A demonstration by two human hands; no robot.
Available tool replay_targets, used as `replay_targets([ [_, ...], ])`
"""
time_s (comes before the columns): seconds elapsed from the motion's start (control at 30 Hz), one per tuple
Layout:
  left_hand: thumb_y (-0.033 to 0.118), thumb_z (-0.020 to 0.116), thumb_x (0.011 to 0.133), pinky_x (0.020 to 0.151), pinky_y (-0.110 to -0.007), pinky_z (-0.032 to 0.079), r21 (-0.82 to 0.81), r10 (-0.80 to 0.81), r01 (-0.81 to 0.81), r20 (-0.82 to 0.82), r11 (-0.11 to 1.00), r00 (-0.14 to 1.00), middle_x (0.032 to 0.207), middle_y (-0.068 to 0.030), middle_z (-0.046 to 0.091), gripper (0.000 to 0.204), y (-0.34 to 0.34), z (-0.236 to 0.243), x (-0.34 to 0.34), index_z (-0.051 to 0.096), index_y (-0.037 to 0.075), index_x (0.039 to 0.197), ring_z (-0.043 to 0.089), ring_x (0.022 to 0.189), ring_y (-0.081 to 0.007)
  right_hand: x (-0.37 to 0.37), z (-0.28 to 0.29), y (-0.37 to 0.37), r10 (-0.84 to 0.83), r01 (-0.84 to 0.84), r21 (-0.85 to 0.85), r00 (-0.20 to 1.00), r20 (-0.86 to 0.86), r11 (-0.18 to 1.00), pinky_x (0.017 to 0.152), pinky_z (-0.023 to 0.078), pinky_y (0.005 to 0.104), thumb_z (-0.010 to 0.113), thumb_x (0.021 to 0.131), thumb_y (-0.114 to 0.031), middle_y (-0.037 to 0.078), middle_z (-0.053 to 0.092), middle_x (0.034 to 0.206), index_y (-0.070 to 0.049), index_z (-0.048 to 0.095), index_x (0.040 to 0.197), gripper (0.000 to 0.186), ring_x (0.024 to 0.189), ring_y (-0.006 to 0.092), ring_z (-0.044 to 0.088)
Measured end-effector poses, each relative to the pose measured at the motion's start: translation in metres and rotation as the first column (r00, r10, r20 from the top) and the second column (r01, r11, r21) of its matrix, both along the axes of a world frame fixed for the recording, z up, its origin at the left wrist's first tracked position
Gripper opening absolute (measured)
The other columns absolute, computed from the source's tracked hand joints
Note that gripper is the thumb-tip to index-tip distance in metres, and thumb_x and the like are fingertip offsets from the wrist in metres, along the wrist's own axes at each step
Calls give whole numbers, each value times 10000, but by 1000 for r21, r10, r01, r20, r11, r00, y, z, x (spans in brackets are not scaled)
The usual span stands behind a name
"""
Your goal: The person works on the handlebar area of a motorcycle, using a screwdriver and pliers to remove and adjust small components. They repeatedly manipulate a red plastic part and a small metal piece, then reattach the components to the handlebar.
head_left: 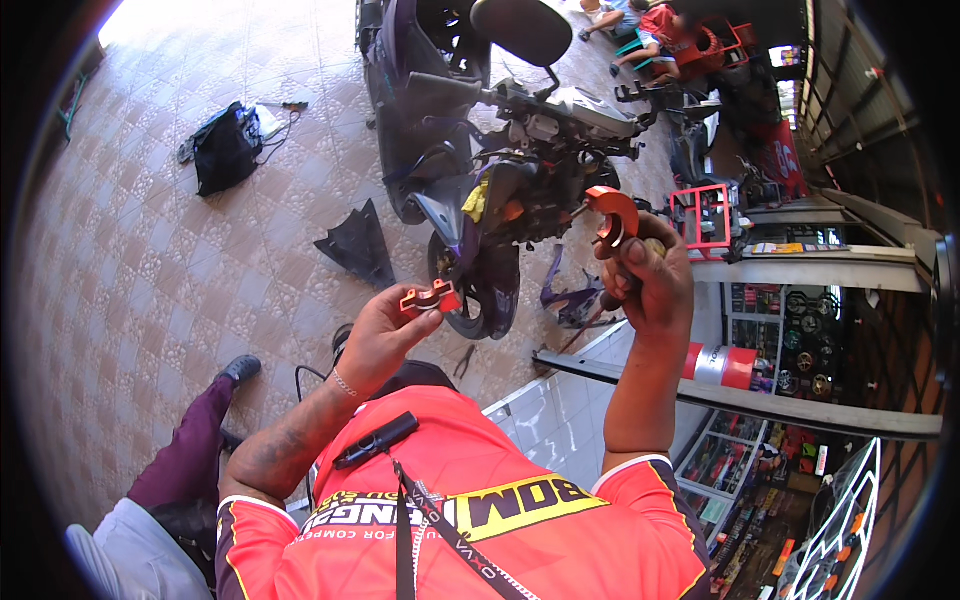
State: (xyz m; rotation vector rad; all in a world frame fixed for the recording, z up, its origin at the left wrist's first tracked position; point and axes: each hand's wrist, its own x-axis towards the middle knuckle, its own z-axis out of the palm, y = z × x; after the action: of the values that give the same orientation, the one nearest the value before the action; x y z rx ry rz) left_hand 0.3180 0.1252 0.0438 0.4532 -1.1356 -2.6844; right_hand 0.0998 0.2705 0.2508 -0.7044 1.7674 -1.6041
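My left hand (378,338) pinches a small red-orange metal clamp piece (432,297) with a half-round notch between thumb and fingers. Raised to the right, my right hand (662,285) grips a larger orange C-shaped metal bracket (618,212). A thin metal shaft sticks out to the left of that bracket, and something yellowish shows behind my thumb; I cannot tell whether they belong to one tool. The two orange parts are held apart. Beyond my hands stands a partly stripped motorcycle (530,150), its front wheel (490,300) towards me.
A black body panel (360,245) and a purple one (570,290) lie on the tiled floor. A black bag (225,150) rests further left. Close on my left is a person in maroon trousers (180,440). Glass display cases (740,450) stand right; people sit far back.
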Motion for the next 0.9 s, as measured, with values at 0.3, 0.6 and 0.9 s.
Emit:
replay_targets([
  [0.3, 37, 718, 969, 990, -300, 518, -91, 31, -39, -87, 995, 996, 1210, -75, 713, 303, 14, 24, 12, 607, 8, 1250, 656, 1151, -135, 61, -28, 6, 1, 75, 129, 860, -510, 989, 540, 359, 170, 855, 831, -56, -34, 693, 836, -21, 749, 1101, 292, 612, -6, 502],
  [0.6, -3, 731, 937, 966, -311, 534, -377, 20, -66, -125, 924, 992, 1183, -81, 709, 298, 41, 49, 21, 631, 33, 1216, 673, 1127, -149, 86, -56, 41, -13, 41, 61, 918, -397, 997, 612, 420, 184, 819, 904, -105, -28, 675, 890, -30, 695, 1179, 311, 701, 15, 552],
  [0.9, 43, 835, 834, 794, -308, 525, -567, 109, -239, -254, 788, 961, 1013, -57, 712, 332, 89, 70, 15, 720, 79, 1144, 674, 890, -168, 98, -55, 104, 21, -4, 53, 945, -326, 999, 646, 458, 192, 796, 935, -142, 18, 713, 954, -57, 633, 1244, 360, 778, 29, 614],
])
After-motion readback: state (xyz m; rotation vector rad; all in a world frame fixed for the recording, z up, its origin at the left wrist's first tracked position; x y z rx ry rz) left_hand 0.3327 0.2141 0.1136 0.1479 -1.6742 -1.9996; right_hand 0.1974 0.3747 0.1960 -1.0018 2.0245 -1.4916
